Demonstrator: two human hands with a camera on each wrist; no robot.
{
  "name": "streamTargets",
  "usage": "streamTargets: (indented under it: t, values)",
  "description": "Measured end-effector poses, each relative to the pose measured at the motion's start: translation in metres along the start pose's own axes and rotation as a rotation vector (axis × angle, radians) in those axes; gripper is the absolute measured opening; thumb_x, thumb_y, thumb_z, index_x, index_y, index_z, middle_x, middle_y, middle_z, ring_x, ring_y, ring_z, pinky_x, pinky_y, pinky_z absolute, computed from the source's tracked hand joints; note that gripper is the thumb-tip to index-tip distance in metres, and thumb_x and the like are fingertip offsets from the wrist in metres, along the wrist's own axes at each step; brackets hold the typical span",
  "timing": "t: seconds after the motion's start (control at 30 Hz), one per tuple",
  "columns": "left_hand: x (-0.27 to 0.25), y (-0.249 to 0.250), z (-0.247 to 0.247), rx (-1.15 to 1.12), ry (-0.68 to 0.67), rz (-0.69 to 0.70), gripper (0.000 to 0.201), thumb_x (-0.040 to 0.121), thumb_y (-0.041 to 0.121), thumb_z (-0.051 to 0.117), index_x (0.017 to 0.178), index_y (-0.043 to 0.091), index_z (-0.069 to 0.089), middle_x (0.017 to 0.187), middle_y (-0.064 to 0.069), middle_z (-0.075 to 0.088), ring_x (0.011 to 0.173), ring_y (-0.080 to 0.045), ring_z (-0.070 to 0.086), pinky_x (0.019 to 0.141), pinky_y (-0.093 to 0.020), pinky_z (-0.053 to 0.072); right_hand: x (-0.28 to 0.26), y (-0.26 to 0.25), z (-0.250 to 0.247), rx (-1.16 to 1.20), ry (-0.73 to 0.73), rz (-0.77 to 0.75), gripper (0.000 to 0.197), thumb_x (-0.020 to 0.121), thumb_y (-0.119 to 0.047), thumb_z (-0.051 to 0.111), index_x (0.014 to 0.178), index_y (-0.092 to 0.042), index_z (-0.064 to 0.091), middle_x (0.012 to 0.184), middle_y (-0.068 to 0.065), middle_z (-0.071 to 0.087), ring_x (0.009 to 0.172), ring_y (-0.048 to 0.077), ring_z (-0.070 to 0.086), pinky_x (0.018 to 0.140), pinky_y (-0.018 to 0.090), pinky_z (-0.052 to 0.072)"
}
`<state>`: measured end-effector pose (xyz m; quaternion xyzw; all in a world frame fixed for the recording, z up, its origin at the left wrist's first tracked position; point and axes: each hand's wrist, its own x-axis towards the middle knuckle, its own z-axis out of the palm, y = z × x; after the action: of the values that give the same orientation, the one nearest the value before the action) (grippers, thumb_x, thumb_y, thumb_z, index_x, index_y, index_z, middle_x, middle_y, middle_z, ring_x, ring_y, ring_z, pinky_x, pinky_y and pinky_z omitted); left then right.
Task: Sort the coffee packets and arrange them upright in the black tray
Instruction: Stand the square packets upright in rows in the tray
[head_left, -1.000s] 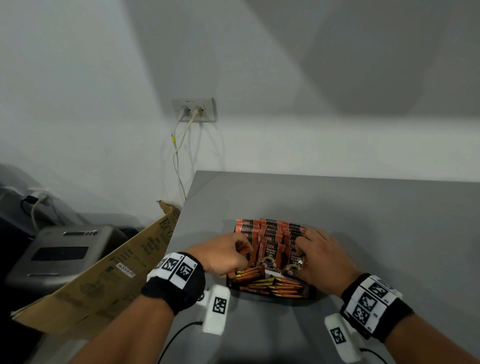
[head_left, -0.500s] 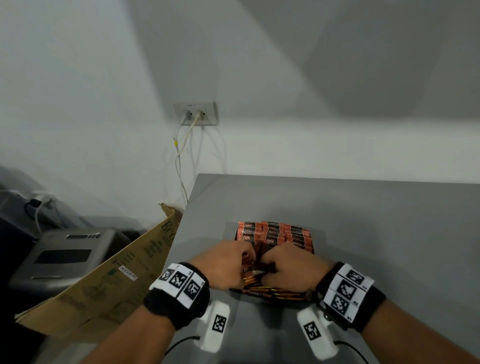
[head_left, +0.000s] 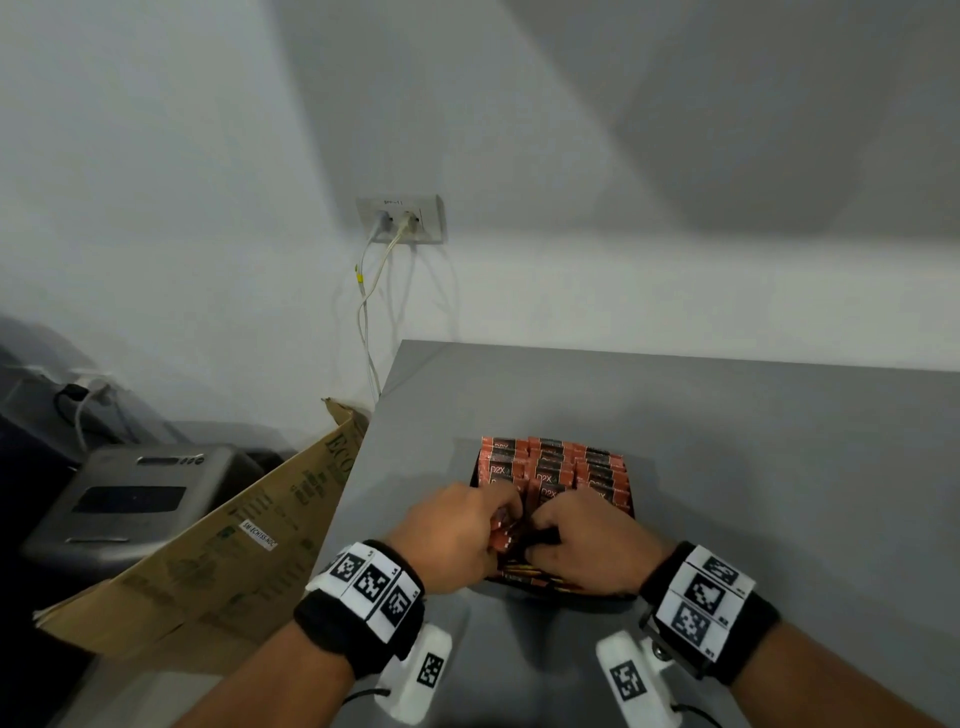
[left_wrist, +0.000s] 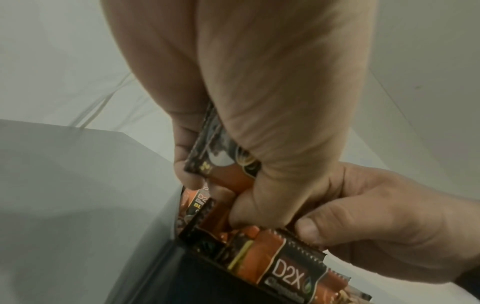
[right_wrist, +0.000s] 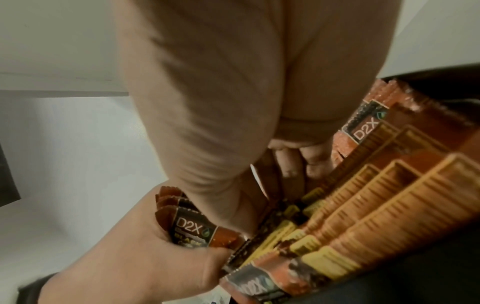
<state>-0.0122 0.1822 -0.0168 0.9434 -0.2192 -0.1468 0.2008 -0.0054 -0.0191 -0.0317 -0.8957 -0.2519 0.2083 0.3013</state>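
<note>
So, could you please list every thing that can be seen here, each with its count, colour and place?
coffee packets: many, orange and black, upright in rows in the tray's far part; a few gripped in the left hand.
stick packets: several, orange and yellow, lying flat at the tray's near end.
black tray: one, on the grey table.
table: one, grey.
cardboard box: one, brown, left of the table.
grey machine: one, far left.
wall socket: one, white, two cables plugged in.
wristbands: two, black with white markers.
left hand: over the tray, fingers curled round packets.
right hand: over the tray, fingers curled among packets.
</note>
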Motion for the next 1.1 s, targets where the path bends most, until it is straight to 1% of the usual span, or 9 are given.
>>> streamTargets:
  t: [0.2, 0.3, 0.43, 0.53, 0.67, 0.73, 0.8, 0.93, 1.1]
  values:
    - [0.001, -0.008, -0.005, -0.127, -0.079, -0.019, 0.047, 0.072, 0.016, 0.076, 0.113, 0.035, 0.059, 0.1, 0.009, 0.069, 0.084, -0.01, 0.065, 0.075, -0.033, 0.058, -0.004, -0.002, 0.004, 0.027, 0.004, -0.001, 0.019, 0.091, -0.032, 0.063, 0.088, -0.018, 0.077, 0.072, -0.008, 0.07, 0.063, 0.012, 0.064, 0.063, 0.03, 0.054]
    - [0.003, -0.015, -0.012, -0.247, -0.059, -0.071, 0.045, 0.075, 0.021, 0.08, 0.112, 0.036, 0.06, 0.101, 0.013, 0.068, 0.088, -0.005, 0.066, 0.076, -0.025, 0.057, -0.004, -0.003, -0.002, 0.027, 0.021, 0.028, 0.025, 0.094, -0.031, 0.058, 0.105, -0.021, 0.078, 0.089, -0.005, 0.076, 0.073, 0.012, 0.067, 0.073, 0.033, 0.056]
    - [0.006, -0.02, -0.02, -0.41, -0.037, -0.133, 0.047, 0.075, 0.012, 0.075, 0.112, 0.036, 0.061, 0.103, 0.012, 0.07, 0.091, -0.005, 0.068, 0.076, -0.021, 0.054, -0.006, -0.005, -0.009, 0.013, -0.002, 0.045, 0.031, 0.098, -0.02, 0.052, 0.121, -0.02, 0.073, 0.111, -0.008, 0.074, 0.091, 0.003, 0.067, 0.083, 0.016, 0.053]
    - [0.007, -0.021, -0.022, -0.524, 0.035, -0.14, 0.042, 0.078, 0.007, 0.071, 0.11, 0.033, 0.063, 0.101, 0.007, 0.071, 0.089, -0.008, 0.069, 0.077, -0.024, 0.053, -0.005, -0.004, -0.012, 0.053, 0.023, 0.061, 0.03, 0.097, -0.017, 0.054, 0.12, -0.018, 0.073, 0.103, -0.01, 0.074, 0.084, 0.004, 0.069, 0.079, 0.021, 0.057]
    - [0.011, -0.015, -0.025, -0.912, 0.074, -0.189, 0.041, 0.082, -0.01, 0.061, 0.114, 0.015, 0.065, 0.097, -0.021, 0.071, 0.083, -0.029, 0.071, 0.078, -0.047, 0.059, -0.008, -0.006, -0.027, 0.135, 0.229, 0.094, 0.024, 0.095, -0.026, 0.066, 0.118, -0.029, 0.069, 0.095, -0.024, 0.064, 0.082, -0.009, 0.062, 0.074, 0.008, 0.048]
    - [0.015, -0.007, -0.025, -1.051, 0.113, -0.172, 0.045, 0.071, -0.009, 0.068, 0.111, 0.013, 0.066, 0.1, -0.026, 0.069, 0.088, -0.034, 0.066, 0.086, -0.057, 0.055, -0.008, -0.009, -0.038, 0.286, 0.346, 0.057, 0.033, 0.089, -0.026, 0.074, 0.119, -0.035, 0.066, 0.099, -0.019, 0.069, 0.087, -0.005, 0.064, 0.081, 0.014, 0.052]
    - [0.019, 0.004, -0.024, -1.154, 0.106, -0.127, 0.045, 0.069, -0.01, 0.072, 0.109, 0.009, 0.064, 0.096, -0.021, 0.068, 0.086, -0.032, 0.065, 0.081, -0.049, 0.056, -0.009, -0.014, -0.045, 0.388, 0.404, 0.006, 0.038, 0.084, -0.026, 0.079, 0.118, -0.037, 0.067, 0.102, -0.015, 0.072, 0.089, 0.004, 0.069, 0.087, 0.031, 0.058]
    - [0.026, 0.022, -0.024, -1.209, 0.136, -0.128, 0.038, 0.08, -0.017, 0.071, 0.109, 0.004, 0.059, 0.087, -0.012, 0.068, 0.073, -0.022, 0.068, 0.061, -0.031, 0.058, -0.011, -0.019, -0.055, 0.33, 0.467, 0.011, 0.024, 0.086, -0.018, 0.077, 0.099, -0.038, 0.074, 0.091, -0.011, 0.075, 0.085, 0.009, 0.072, 0.082, 0.039, 0.061]
    - [0.028, 0.013, -0.026, -1.226, 0.238, -0.292, 0.031, 0.088, 0.0, 0.07, 0.116, 0.008, 0.061, 0.097, -0.012, 0.07, 0.081, -0.022, 0.067, 0.068, -0.034, 0.057, -0.026, -0.003, -0.077, 0.238, 0.552, 0.152, 0.022, 0.09, -0.011, 0.072, 0.086, -0.033, 0.071, 0.074, -0.019, 0.075, 0.069, -0.003, 0.068, 0.069, 0.021, 0.055]
